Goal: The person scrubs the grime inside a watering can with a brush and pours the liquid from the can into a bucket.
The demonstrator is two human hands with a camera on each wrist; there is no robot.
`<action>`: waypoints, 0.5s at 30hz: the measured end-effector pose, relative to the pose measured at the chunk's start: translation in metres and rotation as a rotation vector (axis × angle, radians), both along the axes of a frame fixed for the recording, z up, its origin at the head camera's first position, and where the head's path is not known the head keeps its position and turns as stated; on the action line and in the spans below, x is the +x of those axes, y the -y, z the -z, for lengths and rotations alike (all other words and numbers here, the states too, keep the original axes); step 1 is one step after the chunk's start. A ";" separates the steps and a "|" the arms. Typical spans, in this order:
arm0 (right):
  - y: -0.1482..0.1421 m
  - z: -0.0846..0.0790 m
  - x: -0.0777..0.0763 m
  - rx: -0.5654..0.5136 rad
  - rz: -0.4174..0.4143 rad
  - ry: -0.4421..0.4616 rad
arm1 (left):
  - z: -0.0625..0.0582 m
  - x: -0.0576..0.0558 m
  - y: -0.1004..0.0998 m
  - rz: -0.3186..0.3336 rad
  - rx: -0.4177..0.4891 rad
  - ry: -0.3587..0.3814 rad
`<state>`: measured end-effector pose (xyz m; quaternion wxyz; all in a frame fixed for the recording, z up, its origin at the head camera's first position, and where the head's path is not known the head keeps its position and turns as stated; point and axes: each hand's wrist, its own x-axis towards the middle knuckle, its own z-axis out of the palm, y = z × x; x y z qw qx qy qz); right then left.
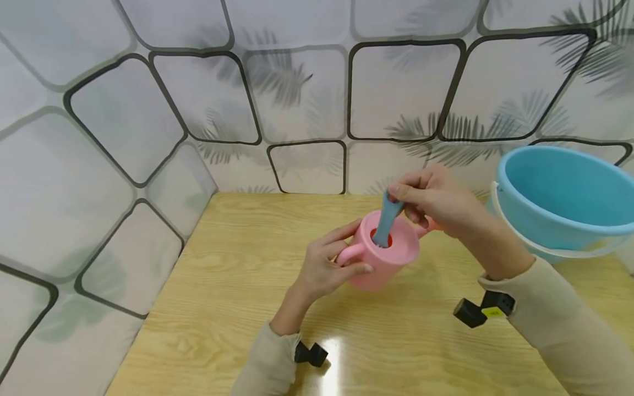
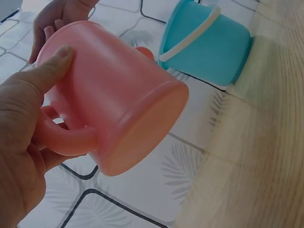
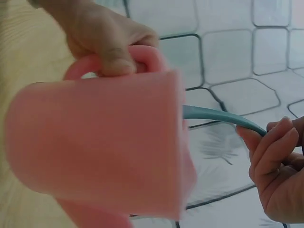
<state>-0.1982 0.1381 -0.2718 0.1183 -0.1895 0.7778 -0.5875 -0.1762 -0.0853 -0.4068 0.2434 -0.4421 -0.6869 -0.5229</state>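
Note:
A pink toy watering can (image 1: pixel 373 278) is tilted above the wooden table in the head view. My left hand (image 1: pixel 322 267) grips it by its loop handle (image 1: pixel 350 253) and side, thumb along the wall in the left wrist view. Between the thumb and fingers of my right hand (image 1: pixel 441 201) is a blue tool with a slim curved handle (image 1: pixel 388 214). That tool reaches into the round opening in the can's top, so its far end is partly hidden. Something red (image 1: pixel 389 240) shows inside the opening. The right wrist view shows the handle (image 3: pixel 218 115) coming out past the rim.
At the right stands a light blue bucket (image 1: pixel 540 220) with a white carry handle (image 1: pixel 569 253), close beside my right forearm. The wooden tabletop (image 1: pixel 238 275) meets patterned walls (image 1: pixel 307 93) at the back and left.

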 end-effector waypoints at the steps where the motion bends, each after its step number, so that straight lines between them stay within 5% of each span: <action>1: 0.001 0.001 0.000 0.014 0.003 0.012 | 0.000 0.000 0.000 -0.013 -0.006 -0.009; 6: -0.001 0.003 0.002 0.009 0.071 0.040 | 0.001 -0.001 -0.003 -0.083 -0.037 -0.069; 11: -0.003 0.010 0.013 -0.161 0.200 0.042 | 0.004 -0.001 -0.008 -0.240 -0.037 -0.184; 15: 0.002 0.026 0.029 -0.391 0.291 0.139 | 0.007 0.000 -0.015 -0.384 -0.020 -0.336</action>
